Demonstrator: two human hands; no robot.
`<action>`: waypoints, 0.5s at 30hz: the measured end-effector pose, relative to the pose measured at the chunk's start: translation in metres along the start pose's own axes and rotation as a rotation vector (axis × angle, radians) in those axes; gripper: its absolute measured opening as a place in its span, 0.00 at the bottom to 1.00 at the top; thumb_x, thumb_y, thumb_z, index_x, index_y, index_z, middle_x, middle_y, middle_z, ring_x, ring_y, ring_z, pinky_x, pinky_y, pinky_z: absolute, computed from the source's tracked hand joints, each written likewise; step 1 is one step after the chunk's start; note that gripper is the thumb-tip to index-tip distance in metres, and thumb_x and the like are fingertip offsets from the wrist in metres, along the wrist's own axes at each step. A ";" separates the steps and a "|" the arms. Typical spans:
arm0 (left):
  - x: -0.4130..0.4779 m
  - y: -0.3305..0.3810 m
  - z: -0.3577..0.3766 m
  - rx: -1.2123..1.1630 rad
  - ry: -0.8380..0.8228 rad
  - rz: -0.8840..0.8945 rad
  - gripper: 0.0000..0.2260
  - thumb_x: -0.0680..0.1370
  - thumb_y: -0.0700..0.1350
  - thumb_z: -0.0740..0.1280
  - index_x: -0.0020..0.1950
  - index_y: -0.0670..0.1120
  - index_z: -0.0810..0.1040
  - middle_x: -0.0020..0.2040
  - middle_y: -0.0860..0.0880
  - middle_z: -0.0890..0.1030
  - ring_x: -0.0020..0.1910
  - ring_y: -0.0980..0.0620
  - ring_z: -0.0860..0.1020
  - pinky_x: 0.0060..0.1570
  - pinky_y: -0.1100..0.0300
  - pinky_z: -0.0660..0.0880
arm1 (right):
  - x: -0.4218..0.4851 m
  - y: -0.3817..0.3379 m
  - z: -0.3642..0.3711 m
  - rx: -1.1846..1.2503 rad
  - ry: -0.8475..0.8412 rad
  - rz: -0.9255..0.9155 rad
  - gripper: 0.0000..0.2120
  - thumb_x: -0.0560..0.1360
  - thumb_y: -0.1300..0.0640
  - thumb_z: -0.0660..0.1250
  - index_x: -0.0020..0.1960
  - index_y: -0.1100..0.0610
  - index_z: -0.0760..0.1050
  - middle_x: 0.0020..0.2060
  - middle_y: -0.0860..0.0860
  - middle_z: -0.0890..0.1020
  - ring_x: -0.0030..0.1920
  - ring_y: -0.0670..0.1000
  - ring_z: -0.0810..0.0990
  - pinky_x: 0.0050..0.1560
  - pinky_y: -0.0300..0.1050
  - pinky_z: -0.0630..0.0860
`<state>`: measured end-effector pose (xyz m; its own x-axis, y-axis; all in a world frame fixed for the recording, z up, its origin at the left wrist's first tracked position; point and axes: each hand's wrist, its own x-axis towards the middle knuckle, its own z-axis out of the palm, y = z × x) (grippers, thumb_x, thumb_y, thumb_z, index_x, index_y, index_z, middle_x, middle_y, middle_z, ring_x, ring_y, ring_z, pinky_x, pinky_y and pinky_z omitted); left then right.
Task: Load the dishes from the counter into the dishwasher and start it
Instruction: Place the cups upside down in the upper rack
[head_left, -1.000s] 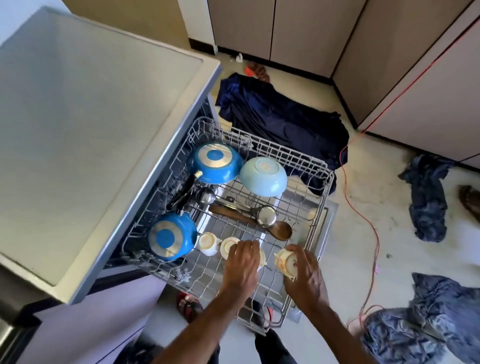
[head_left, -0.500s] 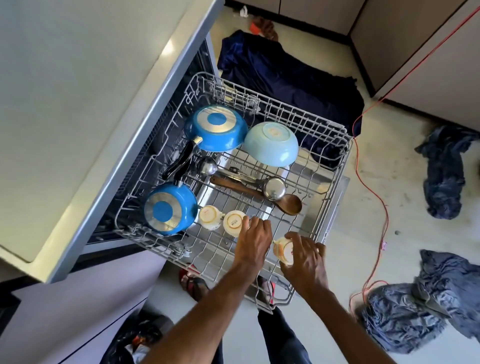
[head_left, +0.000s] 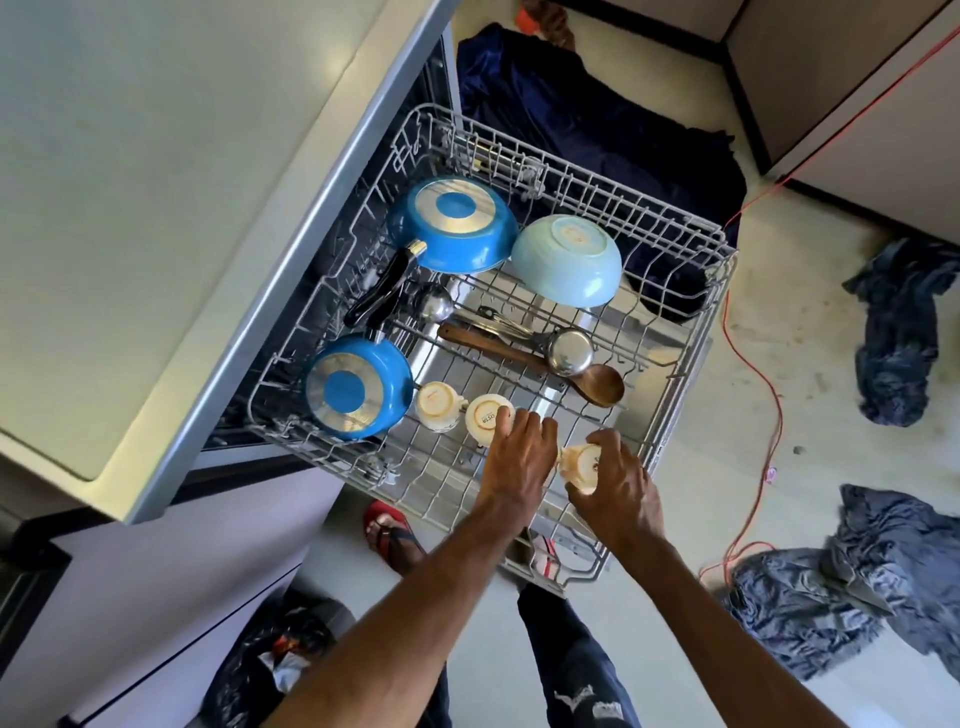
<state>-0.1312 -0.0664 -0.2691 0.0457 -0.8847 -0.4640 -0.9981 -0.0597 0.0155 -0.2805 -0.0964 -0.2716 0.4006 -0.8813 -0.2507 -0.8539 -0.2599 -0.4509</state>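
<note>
Now, head view: the pulled-out rack (head_left: 691, 332) is seen fuller in frame than a second ago; the camera has tilted down. A cream cup (head_left: 581, 464) is gripped by the right hand (head_left: 618, 488), tilted on its side, just above the rack's near edge. The left hand (head_left: 519, 457) is laid flat, fingers loosely spread, touching an inverted cup (head_left: 488, 417); whether anything is held beneath it cannot be told. Both hands have barely shifted. Judgement: cup placement is under way; the dishwasher is not yet started.
</note>
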 end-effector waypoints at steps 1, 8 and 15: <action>-0.001 0.000 0.000 0.008 -0.001 0.004 0.35 0.69 0.49 0.77 0.71 0.44 0.67 0.64 0.43 0.75 0.66 0.44 0.72 0.73 0.43 0.61 | -0.002 -0.001 -0.001 0.016 0.006 0.015 0.29 0.64 0.57 0.82 0.58 0.56 0.69 0.47 0.55 0.83 0.46 0.58 0.83 0.41 0.48 0.79; -0.002 -0.002 0.003 -0.024 0.016 0.018 0.33 0.68 0.48 0.78 0.69 0.44 0.70 0.63 0.44 0.76 0.66 0.45 0.72 0.73 0.43 0.62 | 0.002 -0.013 0.011 -0.022 -0.091 0.089 0.32 0.65 0.61 0.80 0.60 0.56 0.63 0.50 0.57 0.82 0.47 0.60 0.84 0.41 0.51 0.81; -0.003 -0.004 0.002 -0.049 0.023 0.031 0.33 0.67 0.48 0.79 0.69 0.45 0.71 0.63 0.44 0.77 0.66 0.45 0.73 0.72 0.43 0.63 | 0.010 -0.013 0.011 0.066 -0.037 0.172 0.30 0.68 0.62 0.79 0.61 0.56 0.63 0.49 0.60 0.82 0.45 0.61 0.84 0.39 0.49 0.80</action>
<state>-0.1270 -0.0630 -0.2698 0.0159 -0.8967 -0.4423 -0.9958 -0.0540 0.0737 -0.2618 -0.0973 -0.2779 0.2631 -0.8952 -0.3596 -0.8878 -0.0788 -0.4534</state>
